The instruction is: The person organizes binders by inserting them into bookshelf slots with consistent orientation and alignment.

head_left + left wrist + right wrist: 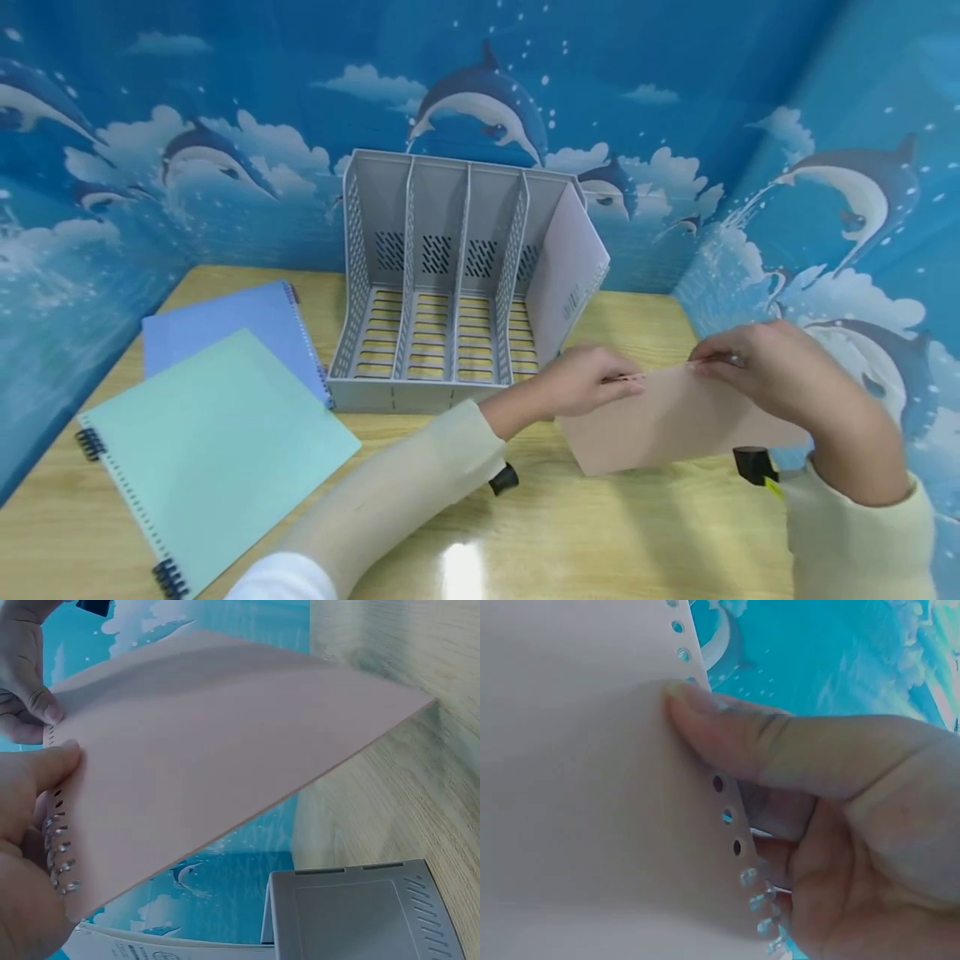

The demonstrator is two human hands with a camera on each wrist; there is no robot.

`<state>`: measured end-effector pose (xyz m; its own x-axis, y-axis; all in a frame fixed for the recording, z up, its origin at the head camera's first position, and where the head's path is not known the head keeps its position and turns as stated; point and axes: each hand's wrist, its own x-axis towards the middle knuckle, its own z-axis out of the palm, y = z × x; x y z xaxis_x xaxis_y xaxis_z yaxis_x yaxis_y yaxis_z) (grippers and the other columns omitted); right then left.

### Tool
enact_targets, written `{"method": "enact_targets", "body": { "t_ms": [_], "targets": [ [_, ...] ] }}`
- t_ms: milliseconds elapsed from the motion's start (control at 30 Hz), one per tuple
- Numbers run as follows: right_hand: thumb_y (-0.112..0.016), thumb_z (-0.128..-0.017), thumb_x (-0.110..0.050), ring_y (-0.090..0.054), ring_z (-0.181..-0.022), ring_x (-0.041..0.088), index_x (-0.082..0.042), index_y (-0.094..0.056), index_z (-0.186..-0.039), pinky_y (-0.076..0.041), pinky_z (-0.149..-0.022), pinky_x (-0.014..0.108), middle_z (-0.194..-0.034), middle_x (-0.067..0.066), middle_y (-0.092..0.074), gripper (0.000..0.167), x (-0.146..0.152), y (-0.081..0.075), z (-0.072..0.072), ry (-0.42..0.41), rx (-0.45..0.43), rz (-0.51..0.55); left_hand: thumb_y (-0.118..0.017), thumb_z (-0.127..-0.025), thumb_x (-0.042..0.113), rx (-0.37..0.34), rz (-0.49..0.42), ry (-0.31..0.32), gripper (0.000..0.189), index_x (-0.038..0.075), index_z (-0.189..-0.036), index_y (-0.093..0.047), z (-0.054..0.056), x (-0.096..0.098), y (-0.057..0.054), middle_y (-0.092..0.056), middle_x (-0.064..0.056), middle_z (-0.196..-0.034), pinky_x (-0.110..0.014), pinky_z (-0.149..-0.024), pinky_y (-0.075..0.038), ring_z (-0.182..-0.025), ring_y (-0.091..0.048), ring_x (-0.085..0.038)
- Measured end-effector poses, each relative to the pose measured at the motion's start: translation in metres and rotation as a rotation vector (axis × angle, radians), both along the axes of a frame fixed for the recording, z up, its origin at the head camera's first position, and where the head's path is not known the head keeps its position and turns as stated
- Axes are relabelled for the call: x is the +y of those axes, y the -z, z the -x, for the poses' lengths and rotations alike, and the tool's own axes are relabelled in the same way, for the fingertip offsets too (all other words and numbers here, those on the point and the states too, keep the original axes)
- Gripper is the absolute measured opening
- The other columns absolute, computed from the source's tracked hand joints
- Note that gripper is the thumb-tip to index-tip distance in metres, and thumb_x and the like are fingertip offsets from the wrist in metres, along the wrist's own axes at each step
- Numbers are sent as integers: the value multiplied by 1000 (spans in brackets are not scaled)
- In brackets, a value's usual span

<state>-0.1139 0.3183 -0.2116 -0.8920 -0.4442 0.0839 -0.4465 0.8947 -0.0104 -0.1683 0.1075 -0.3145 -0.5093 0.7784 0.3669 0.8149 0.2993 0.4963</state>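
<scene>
A person's left hand [581, 383] and right hand [772, 367] both pinch a pink spiral notebook [667, 425] by its bound edge, above the table [570, 542], near and right of a grey file rack [420, 397]. Held by that edge alone, it could sag or swing, its loose side catching the rack. The bound edge points upward; the long axis seems to run left to right.

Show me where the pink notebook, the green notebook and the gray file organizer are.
Pink notebook [210, 765]: left wrist view, middle of its broad flat face.
Green notebook [225, 458]: head view, middle of its cover.
Gray file organizer [420, 398]: head view, its low front wall.
</scene>
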Motion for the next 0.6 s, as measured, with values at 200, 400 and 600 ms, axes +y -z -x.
{"method": "enact_targets", "body": {
  "t_ms": [200, 400, 600],
  "targets": [
    [-81, -74, -7, -65, -79, 26, -8, -75, -97, -53, -68, 50, -86, 5, -72, 24, -19, -5, -11, -119, 236, 76, -58, -98, 23, 12, -90, -93, 24, 12, -113, -74, -12, -12, -1, -73, 2, -107, -13, -85, -50, -97, -69, -8],
    [-86, -63, -1, -64, -90, 37, 0, -75, -95, -51, -85, 55, -92, 18, -72, 34, -35, -4, -13, -249, 488, 241, -61, -96, 21, 20, -212, -161, 21, 12, -109, -75, -19, -20, -1, -74, -1, -102, -16, -73, -52, -86, -71, -12],
    [-80, -76, -9, -62, -102, 42, 3, -73, -97, -39, -109, 46, -96, 22, -71, 25, -50, 3, -8, -280, 648, 392, -64, -94, 17, 11, -347, -256, 20, 7, -106, -75, -21, -28, 4, -74, -6, -101, -14, -66, -52, -83, -72, -14]
  ]
}}
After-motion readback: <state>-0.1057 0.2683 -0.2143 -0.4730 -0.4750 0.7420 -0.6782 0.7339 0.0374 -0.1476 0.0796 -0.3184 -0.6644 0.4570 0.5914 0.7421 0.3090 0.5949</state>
